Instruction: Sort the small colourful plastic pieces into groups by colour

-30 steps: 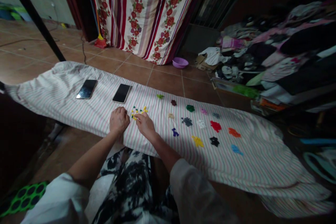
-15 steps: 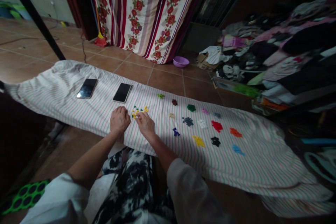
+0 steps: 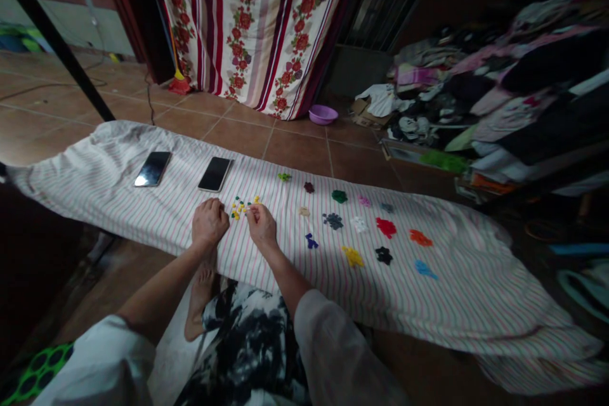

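**Mixed small pieces between two hands on the striped cloth**

Mixed small pieces (image 3: pixel 243 205), yellow, green and blue, lie in a loose cluster on the striped cloth (image 3: pixel 118 200), a little left of the frame centre. The left hand (image 3: pixel 209 222) rests on the cloth just to the left of the cluster, with its fingers curled into a loose fist; whether it holds something inside cannot be seen. The right hand (image 3: pixel 261 225) is just below and right of the cluster, its fingers bent and the fingertips (image 3: pixel 251 209) touching the nearest pieces, but a grip on any piece is too small to tell. Two dark phones (image 3: pixel 215 174) lie above the hands, toward the upper left. To the right, sorted piles of single colour are spread out, among them a red pile (image 3: pixel 386 226) and a yellow pile (image 3: pixel 353 257).
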### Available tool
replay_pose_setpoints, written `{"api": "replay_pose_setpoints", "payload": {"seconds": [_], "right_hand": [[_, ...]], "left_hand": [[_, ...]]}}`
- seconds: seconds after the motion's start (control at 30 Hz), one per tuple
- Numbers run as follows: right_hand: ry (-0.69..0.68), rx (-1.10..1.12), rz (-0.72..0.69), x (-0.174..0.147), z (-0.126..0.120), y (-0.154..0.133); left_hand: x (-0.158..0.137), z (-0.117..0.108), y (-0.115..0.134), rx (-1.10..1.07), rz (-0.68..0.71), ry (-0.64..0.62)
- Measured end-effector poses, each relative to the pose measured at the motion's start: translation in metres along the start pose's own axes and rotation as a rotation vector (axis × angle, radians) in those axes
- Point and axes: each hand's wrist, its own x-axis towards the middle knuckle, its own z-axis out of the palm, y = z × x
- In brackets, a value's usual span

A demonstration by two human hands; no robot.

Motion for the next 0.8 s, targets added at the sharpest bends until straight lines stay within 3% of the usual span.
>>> {"api": "replay_pose_setpoints", "payload": {"seconds": [0.8], "right_hand": [[0.047, 0.040, 0.114, 0.0023, -0.0023, -0.0053]], "left_hand": [[0.0001, -0.0019, 0.0003, -0.036, 0.023, -0.002]]}}
